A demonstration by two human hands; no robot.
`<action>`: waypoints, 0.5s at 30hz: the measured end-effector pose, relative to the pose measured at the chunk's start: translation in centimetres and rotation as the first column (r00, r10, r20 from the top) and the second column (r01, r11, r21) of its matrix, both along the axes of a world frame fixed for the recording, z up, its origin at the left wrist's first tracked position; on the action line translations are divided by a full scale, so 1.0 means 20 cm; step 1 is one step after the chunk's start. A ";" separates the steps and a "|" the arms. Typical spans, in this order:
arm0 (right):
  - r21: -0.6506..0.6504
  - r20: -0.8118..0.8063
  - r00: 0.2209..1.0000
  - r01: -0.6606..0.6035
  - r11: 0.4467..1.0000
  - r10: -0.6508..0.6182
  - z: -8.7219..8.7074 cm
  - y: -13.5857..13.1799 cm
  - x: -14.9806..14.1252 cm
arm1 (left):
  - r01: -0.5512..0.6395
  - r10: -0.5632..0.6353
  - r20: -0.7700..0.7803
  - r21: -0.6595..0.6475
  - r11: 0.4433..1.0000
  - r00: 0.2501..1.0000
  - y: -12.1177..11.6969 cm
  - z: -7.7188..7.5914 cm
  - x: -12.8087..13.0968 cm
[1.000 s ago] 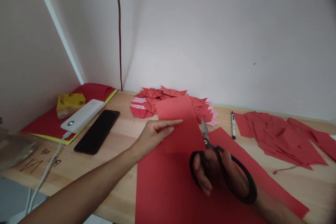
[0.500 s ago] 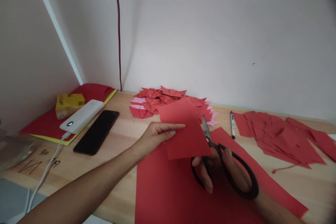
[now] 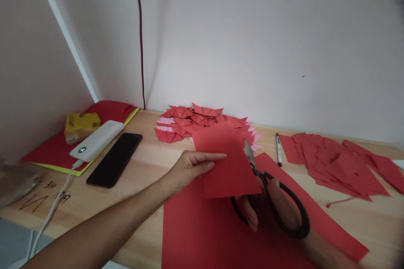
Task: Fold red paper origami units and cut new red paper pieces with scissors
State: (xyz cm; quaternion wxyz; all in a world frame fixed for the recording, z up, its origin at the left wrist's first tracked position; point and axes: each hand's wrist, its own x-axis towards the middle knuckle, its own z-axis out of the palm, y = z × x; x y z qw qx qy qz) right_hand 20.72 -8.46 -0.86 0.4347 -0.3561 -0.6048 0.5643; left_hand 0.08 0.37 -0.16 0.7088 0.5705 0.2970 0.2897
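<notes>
My left hand pinches the left edge of a red paper piece, thumb and forefinger lying over its face. The piece is held up above the table. At its right edge are the scissors, black-handled, with my right hand closed in their loops. The blade tip points up and away from me, beside the paper's edge; part of the blades may be hidden behind the paper. Beneath both hands a large red sheet lies flat on the wooden table.
Folded red and pink paper shapes are heaped against the wall. At right lie a marker and loose red paper pieces. Leftward are a black phone, a white power bank with its cable, a yellow packet and coloured sheets.
The red paper piece and my left hand have shifted slightly right and down. The scissors stay at the paper's right edge, nearly unmoved. The camera view has shifted a little.
</notes>
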 end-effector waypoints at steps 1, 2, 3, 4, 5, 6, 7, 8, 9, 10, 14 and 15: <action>-0.053 -0.091 0.996 -0.008 0.999 0.003 -0.02 0.00 0.00 | -0.002 0.002 -0.003 0.003 1.000 1.000 0.00 0.00 0.00; -0.110 -0.165 0.986 -0.023 0.994 0.005 -0.04 0.00 0.00 | -0.003 0.003 -0.004 0.004 1.000 1.000 0.00 0.00 0.00; -0.153 -0.223 0.975 -0.030 0.988 -0.005 -0.06 0.00 0.00 | -0.003 0.003 -0.002 0.003 1.000 1.000 0.00 0.00 0.00; -0.182 -0.254 0.967 -0.037 0.983 -0.011 -0.08 0.00 0.01 | -0.002 0.002 0.003 0.000 1.000 1.000 0.00 0.00 0.00; -0.204 -0.268 0.963 -0.039 0.978 -0.018 -0.09 -0.01 0.01 | -0.001 0.001 0.010 -0.003 1.000 1.000 0.00 0.00 0.00; -0.217 -0.274 0.961 -0.031 0.976 -0.031 -0.09 -0.01 0.01 | 0.000 0.000 0.017 -0.005 1.000 1.000 0.00 0.00 0.00; -0.226 -0.270 0.962 -0.021 0.974 -0.041 -0.10 -0.01 0.01 | 0.001 -0.001 0.022 -0.006 1.000 1.000 0.00 0.00 0.00; -0.233 -0.267 0.962 -0.014 0.972 -0.050 -0.10 -0.01 0.01 | 0.001 -0.001 0.026 -0.007 1.000 1.000 0.00 0.00 0.00; -0.240 -0.267 0.962 -0.011 0.971 -0.055 -0.10 -0.01 0.02 | 0.000 0.000 0.028 -0.007 1.000 1.000 0.00 0.00 0.00; -0.245 -0.273 0.961 -0.026 0.969 -0.043 -0.10 -0.01 0.02 | -0.002 0.002 0.030 -0.006 1.000 1.000 0.00 0.00 0.00; -0.269 -0.318 0.948 -0.106 0.957 0.015 -0.11 -0.01 0.04 | -0.003 0.003 0.039 -0.009 1.000 0.999 0.00 -0.01 0.00; -0.275 -0.321 0.947 -0.098 0.956 0.004 -0.12 -0.01 0.05 | -0.002 0.003 0.039 -0.009 1.000 0.999 0.00 -0.01 0.00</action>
